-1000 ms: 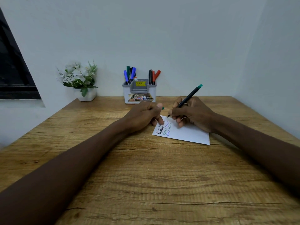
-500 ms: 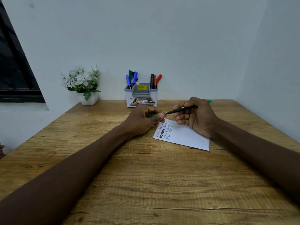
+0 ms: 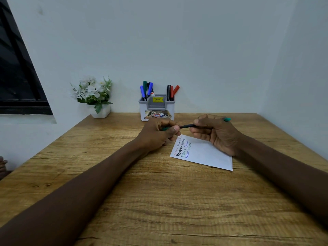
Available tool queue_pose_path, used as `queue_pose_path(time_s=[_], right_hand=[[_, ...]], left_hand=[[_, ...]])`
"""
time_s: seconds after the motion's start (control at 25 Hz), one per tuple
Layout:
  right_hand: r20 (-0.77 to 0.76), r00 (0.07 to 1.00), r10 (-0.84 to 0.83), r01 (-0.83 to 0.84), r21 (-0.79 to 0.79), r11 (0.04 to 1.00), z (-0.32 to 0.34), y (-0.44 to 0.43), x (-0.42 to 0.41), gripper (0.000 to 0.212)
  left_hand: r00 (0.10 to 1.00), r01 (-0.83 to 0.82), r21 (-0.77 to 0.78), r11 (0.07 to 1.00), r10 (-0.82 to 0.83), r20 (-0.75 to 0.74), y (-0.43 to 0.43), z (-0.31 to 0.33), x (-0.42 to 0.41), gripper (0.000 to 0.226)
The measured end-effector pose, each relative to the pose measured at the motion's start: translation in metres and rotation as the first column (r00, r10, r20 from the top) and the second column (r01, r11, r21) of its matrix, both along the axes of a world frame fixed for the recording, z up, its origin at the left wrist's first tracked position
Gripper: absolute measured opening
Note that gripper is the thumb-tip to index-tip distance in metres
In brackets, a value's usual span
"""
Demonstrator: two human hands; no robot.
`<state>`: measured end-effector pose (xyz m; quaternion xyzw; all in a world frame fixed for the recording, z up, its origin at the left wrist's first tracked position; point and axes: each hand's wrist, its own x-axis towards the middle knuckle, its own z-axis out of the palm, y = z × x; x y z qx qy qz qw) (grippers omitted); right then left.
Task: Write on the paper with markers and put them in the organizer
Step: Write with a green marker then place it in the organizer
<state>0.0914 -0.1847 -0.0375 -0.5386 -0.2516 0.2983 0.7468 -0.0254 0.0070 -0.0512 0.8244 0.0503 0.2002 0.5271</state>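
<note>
right hand (image 3: pixel 215 134) curled round the marker (image 3: pixel 186 126), barrel level, jutting left from the fist | left hand (image 3: pixel 158 134) pinches green cap (image 3: pixel 166 128) at its tip (join hidden) | above far corner of paper (image 3: pixel 209 154) | organizer (image 3: pixel 157 108) just behind

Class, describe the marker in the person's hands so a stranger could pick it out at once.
On the wooden table, find the written paper in front of the organizer. Over it, left hand and right hand hold the marker between them. Unlike those standing in the organizer, it lies level, black with a green end.
</note>
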Motion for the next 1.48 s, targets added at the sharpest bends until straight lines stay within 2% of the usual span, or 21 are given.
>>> queue_pose_path(time_s=[0.08,0.16,0.28,0.4,0.48,0.68,0.84,0.96,1.08,1.16,1.2,1.28,1.36,1.4,1.48], right_hand=[[0.054,0.998,-0.025,0.026,-0.017,1.000,0.000,-0.002,0.002,0.018],[0.077,0.996,-0.042,0.043,-0.011,0.999,0.001,-0.003,0.002,0.018],[0.028,0.999,-0.039,0.038,0.029,0.999,0.001,-0.003,0.000,0.022],[-0.039,0.999,0.037,-0.034,0.061,0.998,0.002,-0.003,0.000,0.016],[-0.047,0.996,0.075,-0.074,0.038,0.997,0.002,-0.003,0.000,0.021],[0.202,0.978,-0.046,0.067,-0.099,0.993,-0.003,-0.001,0.002,0.029],[0.325,0.945,-0.026,0.065,-0.110,0.992,-0.006,0.005,0.001,0.035],[0.421,0.907,-0.016,0.077,-0.129,0.989,-0.006,0.008,0.001,0.040],[0.507,0.862,0.004,0.076,-0.137,0.988,-0.001,0.006,0.002,0.035],[0.616,0.786,0.041,0.080,-0.167,0.983,0.008,0.006,0.001,0.021],[0.692,0.718,0.071,0.095,-0.199,0.975,0.013,0.008,0.001,0.019],[0.839,0.518,0.165,0.143,-0.275,0.951,0.018,0.013,0.004,0.022],[0.912,0.315,0.262,0.206,-0.336,0.919,0.015,0.020,0.007,0.023],[0.925,0.253,0.285,0.235,-0.344,0.909,0.011,0.023,0.009,0.024],[0.943,0.189,0.274,0.258,-0.317,0.913,0.004,0.027,0.011,0.023]], left_hand=[[1.000,-0.002,-0.041,0.999,0.002,0.000,0.001,0.001,-0.001,0.015],[1.000,0.006,-0.080,0.997,-0.005,0.004,0.000,0.001,-0.001,0.014],[1.000,0.015,-0.117,0.993,-0.014,0.010,0.000,0.002,-0.002,0.017],[1.000,0.013,-0.096,0.995,-0.012,0.012,0.000,0.002,-0.002,0.017],[1.000,0.017,-0.092,0.996,-0.015,0.024,0.000,0.002,-0.004,0.017],[0.999,0.014,-0.054,0.998,-0.012,0.033,0.000,0.002,-0.004,0.022],[0.989,-0.074,-0.029,0.997,0.077,0.126,0.002,0.003,-0.003,0.020],[0.981,-0.116,0.082,0.990,0.101,0.167,0.000,0.002,-0.003,0.015],[0.973,-0.147,0.103,0.984,0.125,0.194,-0.007,0.001,-0.001,0.013],[0.962,-0.141,0.034,0.989,0.128,0.243,-0.007,0.006,-0.002,0.014],[0.957,-0.126,-0.010,0.992,0.124,0.264,-0.005,0.009,-0.004,0.018],[0.955,-0.099,-0.093,0.991,0.120,0.270,0.001,0.012,-0.005,0.036],[0.958,-0.111,-0.136,0.984,0.143,0.249,0.004,0.010,-0.006,0.053],[0.956,-0.124,-0.153,0.981,0.159,0.247,0.004,0.009,-0.005,0.057],[0.948,-0.153,-0.195,0.969,0.200,0.249,0.003,0.007,-0.003,0.057]])
